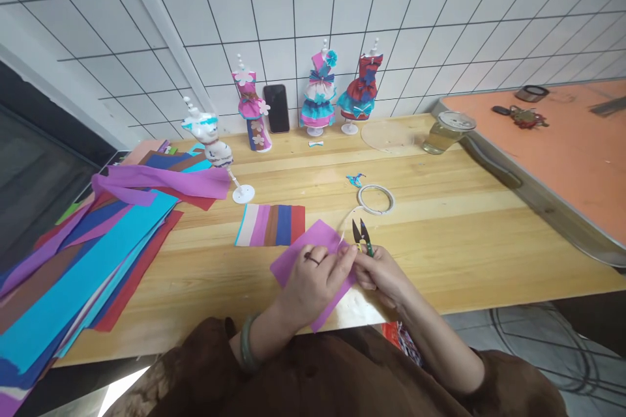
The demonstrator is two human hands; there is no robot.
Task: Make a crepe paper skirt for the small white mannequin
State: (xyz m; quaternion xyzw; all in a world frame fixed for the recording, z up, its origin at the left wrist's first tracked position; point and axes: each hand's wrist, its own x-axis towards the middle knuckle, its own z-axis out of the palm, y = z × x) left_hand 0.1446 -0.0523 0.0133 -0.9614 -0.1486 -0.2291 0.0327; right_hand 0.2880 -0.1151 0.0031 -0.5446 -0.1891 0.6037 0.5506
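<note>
A purple sheet of what looks like crepe paper (pixel 317 234) lies at a slant near the table's front edge. My left hand (pixel 313 280), wearing a dark ring, rests over it with closed fingers gripping its right edge. My right hand (pixel 384 273) is closed around small thread snips (pixel 362 234), whose dark blades point away from me and stand apart. The two hands meet at the fingertips. From a thin roll of white tape (pixel 376 199), a narrow strip curves down to the sheet by my left fingers. What my right thumb and fingertip pinch besides the snips is hidden.
A striped multicoloured piece (pixel 271 225) lies left of the sheet. Long coloured strips (pixel 98 273) pile up at far left. Small dressed mannequins (pixel 319 94) and a phone (pixel 276 108) stand along the wall. A lidded cup (pixel 447 131) stands at right, beside an orange surface (pixel 562 156).
</note>
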